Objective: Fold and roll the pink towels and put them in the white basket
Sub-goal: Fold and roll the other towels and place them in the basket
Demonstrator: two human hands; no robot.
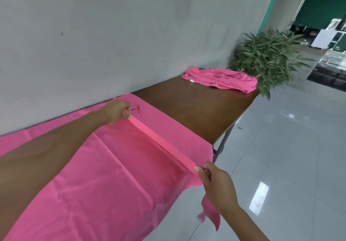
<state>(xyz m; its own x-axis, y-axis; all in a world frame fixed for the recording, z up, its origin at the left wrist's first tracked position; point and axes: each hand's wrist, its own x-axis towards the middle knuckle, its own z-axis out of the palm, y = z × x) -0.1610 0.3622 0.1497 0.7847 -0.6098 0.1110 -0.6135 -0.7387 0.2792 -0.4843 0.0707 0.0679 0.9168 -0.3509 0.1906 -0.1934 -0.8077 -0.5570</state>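
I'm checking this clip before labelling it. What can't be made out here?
- White basket: nowhere in the head view.
- Spread pink towel: its near end is cut off by the frame's left and bottom edges.
- Towel pile: count unreadable, layers overlap.
- Table: near part hidden under the towel.

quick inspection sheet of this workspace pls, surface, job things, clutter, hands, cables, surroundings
surface: brown table against a grey wall.
job's things: spread pink towel with its end strip being folded; pile of pink towels at the far end; white basket not seen.
clutter: nothing seen.
grippers: left hand and right hand each pinch the fold's ends.
cables: nothing seen.
surroundings: potted plant beyond the table, glossy tiled floor.
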